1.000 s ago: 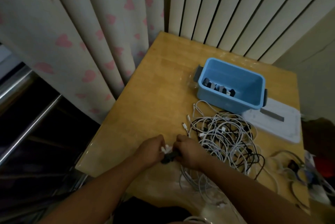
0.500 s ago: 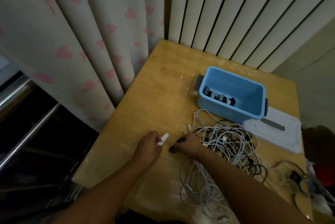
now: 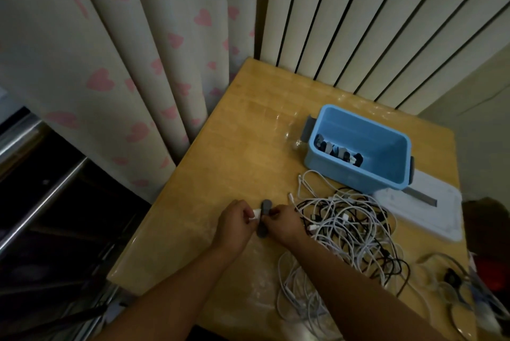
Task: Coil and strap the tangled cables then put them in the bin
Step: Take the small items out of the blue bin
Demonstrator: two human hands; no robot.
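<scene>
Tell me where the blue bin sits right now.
In the head view the blue bin stands on the far right of the wooden table, just beyond the cable tangle.

1. The scene is dim overall, with a warm, yellowish cast.
2. Glare patches shine on the glossy bench beside the bin.
3. The lower left corner falls into near-black shadow.
4. Wide-angle distortion bends the curtain folds and wall panels outward at the edges.
5. Detail is soft; the right edge is smeared.
</scene>
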